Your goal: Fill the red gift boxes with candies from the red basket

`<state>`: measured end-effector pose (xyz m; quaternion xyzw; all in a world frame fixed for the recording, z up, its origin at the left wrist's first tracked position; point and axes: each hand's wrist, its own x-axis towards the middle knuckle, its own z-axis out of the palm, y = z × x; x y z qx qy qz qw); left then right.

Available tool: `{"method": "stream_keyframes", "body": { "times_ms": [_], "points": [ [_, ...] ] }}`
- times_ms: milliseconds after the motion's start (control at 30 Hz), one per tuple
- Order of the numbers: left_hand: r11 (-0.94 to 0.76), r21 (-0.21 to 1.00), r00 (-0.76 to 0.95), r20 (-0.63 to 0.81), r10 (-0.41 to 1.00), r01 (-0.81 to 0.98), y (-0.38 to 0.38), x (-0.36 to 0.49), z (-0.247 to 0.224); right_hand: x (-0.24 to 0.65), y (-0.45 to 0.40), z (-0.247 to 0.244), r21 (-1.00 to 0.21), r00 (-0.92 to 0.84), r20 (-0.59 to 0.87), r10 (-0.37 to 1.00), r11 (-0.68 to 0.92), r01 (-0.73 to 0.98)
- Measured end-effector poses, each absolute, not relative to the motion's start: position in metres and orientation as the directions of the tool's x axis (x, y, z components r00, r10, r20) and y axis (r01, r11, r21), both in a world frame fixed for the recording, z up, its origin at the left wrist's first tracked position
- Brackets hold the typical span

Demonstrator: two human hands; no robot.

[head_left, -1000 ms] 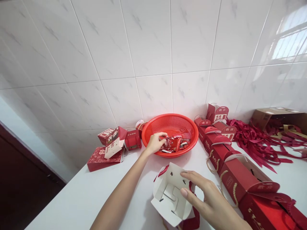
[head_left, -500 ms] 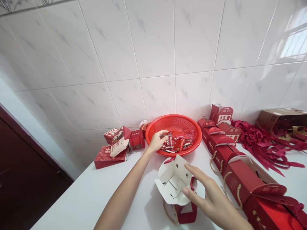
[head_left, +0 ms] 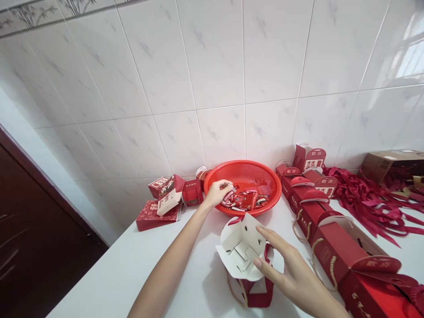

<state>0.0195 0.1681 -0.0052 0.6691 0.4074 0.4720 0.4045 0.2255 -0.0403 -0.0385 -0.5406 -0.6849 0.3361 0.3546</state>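
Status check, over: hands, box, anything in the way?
Left hand in red basket, at packets, grip unclear. Right hand spread at right edge of open box, contact unclear. No packets visible inside. Row of red boxes close on the right.

The basket (head_left: 261, 171) is looking like smooth, shiny plastic — and the wrappers (head_left: 245, 200) are gleaming. The open box (head_left: 230, 238) is showing dull card inside. The ribbons (head_left: 359, 194) are shining like silky cloth — the wall tiles (head_left: 218, 66) are glinting, glossy and smooth.
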Motion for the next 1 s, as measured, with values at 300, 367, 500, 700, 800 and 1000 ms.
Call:
{"method": "stream_keyframes", "body": {
  "times_ms": [300,367,500,700,800,1000],
  "points": [
    [-0.280,0.942,0.268,0.226,0.937,0.187,0.166,0.012,0.007,0.225,-0.040,-0.038,-0.847,-0.172,0.150,0.974,0.216,0.486],
    [-0.290,0.931,0.264,0.229,0.937,0.222,0.166,0.013,0.009,0.225,-0.040,-0.038,-0.845,-0.166,0.154,0.974,0.217,0.489],
    [-0.329,0.886,0.281,0.242,0.929,0.327,0.168,0.016,0.012,0.224,-0.040,-0.036,-0.838,-0.165,0.155,0.974,0.218,0.500],
    [-0.383,0.769,0.390,0.189,0.901,0.512,0.170,0.015,0.016,0.222,-0.040,-0.033,-0.832,-0.168,0.167,0.972,0.230,0.505],
    [-0.370,0.673,0.464,0.045,0.884,0.640,0.170,0.013,0.018,0.222,-0.040,-0.033,-0.832,-0.163,0.176,0.971,0.235,0.503],
    [-0.452,0.451,0.572,-0.173,0.802,0.770,0.182,0.018,0.013,0.221,-0.041,-0.031,-0.823,-0.173,0.142,0.975,0.214,0.527]
  ]
}}
